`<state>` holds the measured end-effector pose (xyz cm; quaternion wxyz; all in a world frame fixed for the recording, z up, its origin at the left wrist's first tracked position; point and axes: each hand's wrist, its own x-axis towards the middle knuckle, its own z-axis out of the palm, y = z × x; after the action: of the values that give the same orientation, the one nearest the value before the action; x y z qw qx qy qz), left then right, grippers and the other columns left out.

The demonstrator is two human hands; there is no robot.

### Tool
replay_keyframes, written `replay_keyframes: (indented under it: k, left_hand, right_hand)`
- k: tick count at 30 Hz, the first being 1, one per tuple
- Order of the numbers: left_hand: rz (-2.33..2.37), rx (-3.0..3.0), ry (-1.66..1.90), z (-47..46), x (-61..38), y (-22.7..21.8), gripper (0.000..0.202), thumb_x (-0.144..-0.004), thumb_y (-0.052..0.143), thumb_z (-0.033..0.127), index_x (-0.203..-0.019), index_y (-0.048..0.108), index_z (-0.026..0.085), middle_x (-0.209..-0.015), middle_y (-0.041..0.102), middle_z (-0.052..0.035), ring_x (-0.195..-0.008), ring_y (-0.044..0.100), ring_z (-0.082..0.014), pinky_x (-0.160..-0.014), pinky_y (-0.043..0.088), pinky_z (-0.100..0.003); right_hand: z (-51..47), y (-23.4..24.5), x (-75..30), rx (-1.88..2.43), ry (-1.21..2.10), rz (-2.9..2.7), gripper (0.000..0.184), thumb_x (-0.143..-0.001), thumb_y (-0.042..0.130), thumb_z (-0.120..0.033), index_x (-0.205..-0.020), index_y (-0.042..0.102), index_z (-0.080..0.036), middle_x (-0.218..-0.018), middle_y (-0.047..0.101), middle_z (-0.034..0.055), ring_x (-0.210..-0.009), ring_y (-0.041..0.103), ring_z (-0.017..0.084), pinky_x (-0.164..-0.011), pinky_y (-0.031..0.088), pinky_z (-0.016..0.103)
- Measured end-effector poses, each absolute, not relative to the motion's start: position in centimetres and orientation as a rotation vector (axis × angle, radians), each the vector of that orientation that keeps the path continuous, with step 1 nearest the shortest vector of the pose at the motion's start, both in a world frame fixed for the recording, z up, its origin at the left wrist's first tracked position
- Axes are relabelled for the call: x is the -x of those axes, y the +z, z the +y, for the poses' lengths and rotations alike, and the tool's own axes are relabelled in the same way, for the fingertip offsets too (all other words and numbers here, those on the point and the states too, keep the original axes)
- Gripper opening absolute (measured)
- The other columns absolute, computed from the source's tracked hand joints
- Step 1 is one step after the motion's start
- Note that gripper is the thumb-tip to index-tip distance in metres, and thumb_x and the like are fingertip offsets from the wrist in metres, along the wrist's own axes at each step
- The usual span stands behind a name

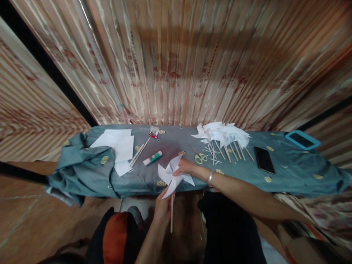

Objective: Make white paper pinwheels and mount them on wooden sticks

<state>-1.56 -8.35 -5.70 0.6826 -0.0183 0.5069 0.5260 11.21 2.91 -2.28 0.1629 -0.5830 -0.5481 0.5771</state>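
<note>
Left hand (162,206): fingers wrapped around the pinwheel's wooden stick (172,216).
Right hand (185,167): apparently pinching a white paper pinwheel (172,176) blade.

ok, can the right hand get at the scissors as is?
Probably yes: the scissors lie on the cloth just past the right hand, nothing between, though it pinches the pinwheel.

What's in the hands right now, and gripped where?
A white paper pinwheel: the left hand grips its wooden stick just below the blades; the right hand holds the paper by the hub.
</note>
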Motion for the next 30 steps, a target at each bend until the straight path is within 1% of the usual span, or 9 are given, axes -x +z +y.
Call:
replay_keyframes:
  k: [4, 10, 13, 17, 20, 25, 27, 30]
  left_hand:
    - [1.124, 0.068, 1.168, -8.4, 1.3, -6.3, 0.032, -0.069, 0.057, -0.016, -0.067, 0.072, 0.011, -0.058, 0.067, -0.0041, -0.048, 0.059, -0.0077, -0.052, 0.048, -0.015]
    - [1.099, 0.077, 1.164, -8.4, 1.3, -7.1, 0.02, -0.069, 0.065, -0.009, -0.068, 0.072, 0.009, -0.06, 0.069, -0.0047, -0.05, 0.061, -0.0084, -0.054, 0.05, -0.016]
    - [1.073, 0.08, 1.164, -8.3, 1.3, -7.2, 0.017, -0.066, 0.069, -0.007, -0.069, 0.072, 0.009, -0.061, 0.069, -0.0049, -0.051, 0.062, -0.0087, -0.055, 0.05, -0.016]
    - [1.037, 0.077, 1.15, -8.2, 1.3, -7.3, 0.014, -0.062, 0.074, -0.004, -0.067, 0.072, 0.008, -0.055, 0.067, -0.0046, -0.045, 0.058, -0.0079, -0.049, 0.047, -0.015]
    - [1.009, 0.07, 1.141, -8.2, 1.4, -7.4, 0.011, -0.061, 0.076, -0.001, -0.067, 0.072, 0.008, -0.053, 0.066, -0.0044, -0.044, 0.056, -0.007, -0.047, 0.046, -0.015]
    - [0.982, 0.068, 1.118, -8.3, 1.6, -7.5, 0.018, -0.055, 0.081, 0.004, -0.07, 0.072, 0.008, -0.057, 0.066, -0.004, -0.049, 0.057, -0.0071, -0.05, 0.046, -0.015]
    - [0.98, 0.073, 1.108, -8.3, 1.6, -7.5, 0.019, -0.054, 0.082, 0.005, -0.07, 0.072, 0.008, -0.057, 0.066, -0.0041, -0.048, 0.056, -0.0071, -0.049, 0.045, -0.015]
    - [0.985, 0.087, 1.096, -8.3, 1.5, -7.4, 0.019, -0.054, 0.082, 0.006, -0.069, 0.071, 0.008, -0.056, 0.065, -0.0043, -0.047, 0.055, -0.0074, -0.048, 0.043, -0.016]
  right_hand:
    - [3.5, -2.1, -11.1, 1.765, 1.541, -1.729, 0.018, -0.05, 0.078, -0.011, -0.066, 0.071, -0.016, -0.067, 0.071, 0.0001, -0.071, 0.065, 0.019, -0.062, 0.048, 0.024]
    - [4.6, -1.5, -11.3, 1.84, 1.402, -1.943, 0.02, -0.046, 0.083, -0.015, -0.063, 0.072, -0.018, -0.064, 0.069, -0.0016, -0.077, 0.065, 0.02, -0.064, 0.045, 0.022]
    - [5.1, -1.4, -11.3, 1.856, 1.368, -2.002, 0.019, -0.044, 0.084, -0.018, -0.055, 0.069, -0.019, -0.058, 0.065, -0.0017, -0.074, 0.064, 0.021, -0.064, 0.044, 0.024]
    - [5.8, -1.5, -11.1, 1.826, 1.382, -2.043, 0.022, -0.039, 0.085, -0.015, -0.047, 0.065, -0.019, -0.048, 0.059, -0.0034, -0.066, 0.062, 0.02, -0.062, 0.044, 0.026]
    - [6.3, -1.9, -10.9, 1.76, 1.444, -2.042, 0.024, -0.035, 0.085, -0.012, -0.048, 0.066, -0.019, -0.049, 0.061, -0.0046, -0.063, 0.061, 0.018, -0.061, 0.045, 0.025]
    - [6.8, -2.8, -10.9, 1.687, 1.572, -1.971, 0.026, -0.033, 0.084, -0.01, -0.053, 0.069, -0.018, -0.056, 0.066, -0.0026, -0.061, 0.061, 0.018, -0.06, 0.047, 0.028]
    - [7.0, -3.1, -11.0, 1.676, 1.595, -1.926, 0.027, -0.03, 0.084, -0.01, -0.051, 0.069, -0.018, -0.056, 0.066, -0.0021, -0.059, 0.06, 0.018, -0.059, 0.047, 0.028]
    - [7.1, -3.4, -11.0, 1.648, 1.584, -1.844, 0.031, -0.023, 0.083, -0.007, -0.044, 0.065, -0.02, -0.049, 0.062, -0.004, -0.053, 0.057, 0.017, -0.054, 0.045, 0.027]
